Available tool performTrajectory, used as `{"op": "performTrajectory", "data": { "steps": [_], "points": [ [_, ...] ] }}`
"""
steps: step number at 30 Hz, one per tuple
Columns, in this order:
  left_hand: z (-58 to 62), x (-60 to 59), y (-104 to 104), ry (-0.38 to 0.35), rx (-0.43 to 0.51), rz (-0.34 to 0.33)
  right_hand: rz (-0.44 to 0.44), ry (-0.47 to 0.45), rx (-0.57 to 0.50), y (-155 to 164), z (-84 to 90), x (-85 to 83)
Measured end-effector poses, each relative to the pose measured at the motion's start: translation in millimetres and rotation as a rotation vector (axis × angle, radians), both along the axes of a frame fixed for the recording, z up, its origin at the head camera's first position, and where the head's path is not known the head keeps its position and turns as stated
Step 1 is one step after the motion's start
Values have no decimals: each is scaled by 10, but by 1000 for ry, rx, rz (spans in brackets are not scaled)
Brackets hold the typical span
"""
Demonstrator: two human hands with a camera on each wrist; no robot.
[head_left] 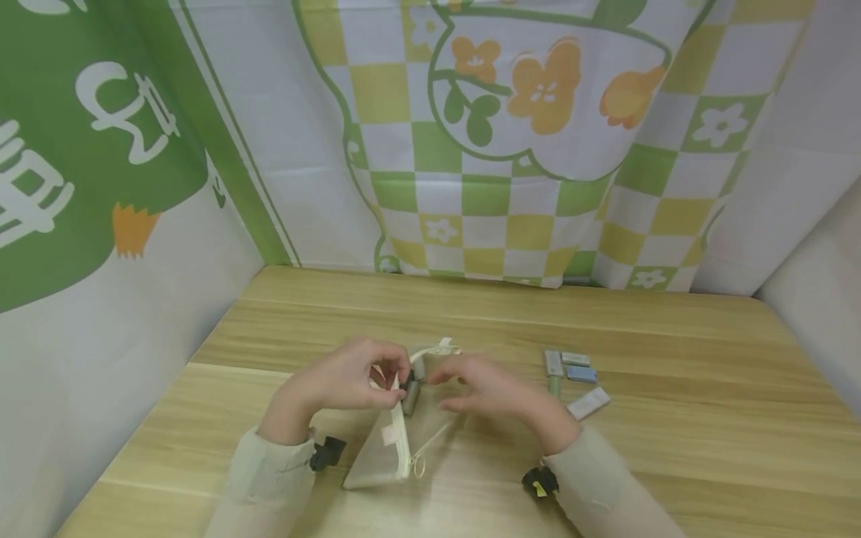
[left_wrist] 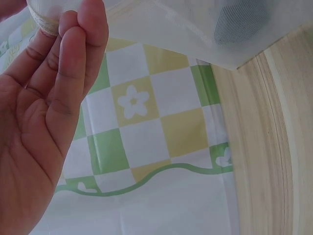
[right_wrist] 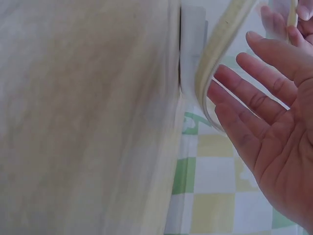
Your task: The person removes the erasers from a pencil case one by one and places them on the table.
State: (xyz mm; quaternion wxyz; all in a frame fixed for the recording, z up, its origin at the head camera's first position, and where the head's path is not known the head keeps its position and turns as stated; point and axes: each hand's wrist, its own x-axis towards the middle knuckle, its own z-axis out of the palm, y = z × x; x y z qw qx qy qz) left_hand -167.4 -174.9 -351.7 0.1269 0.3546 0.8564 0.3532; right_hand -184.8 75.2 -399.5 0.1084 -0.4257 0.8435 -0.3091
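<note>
A see-through mesh pouch (head_left: 377, 457) with a cream zipper edge stands on the table with its mouth spread. My left hand (head_left: 353, 375) pinches the near-left zipper edge between thumb and fingers; in the left wrist view the left hand (left_wrist: 44, 112) has its fingers bent at the edge. Dark grey small items (head_left: 411, 399) show inside the pouch, their kind unclear. My right hand (head_left: 494, 390) is held at the opposite side of the mouth. In the right wrist view its fingers are extended and spread, partly behind the cream zipper strip (right_wrist: 215, 54), with nothing gripped.
Right of my right hand lie several small blocks: a grey one (head_left: 554, 363), a pale one (head_left: 575, 359), a blue one (head_left: 581, 373), a white one (head_left: 589, 403) and a green one (head_left: 554, 386). A checkered curtain (head_left: 484, 194) hangs at the wooden table's (head_left: 673, 448) back edge.
</note>
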Motion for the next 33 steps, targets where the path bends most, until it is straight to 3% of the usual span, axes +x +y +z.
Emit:
{"op": "performTrajectory", "data": {
  "steps": [33],
  "points": [
    [-20,-32,-27,1,10,0,122,-8,26,-261,-61,-143]
  ]
}}
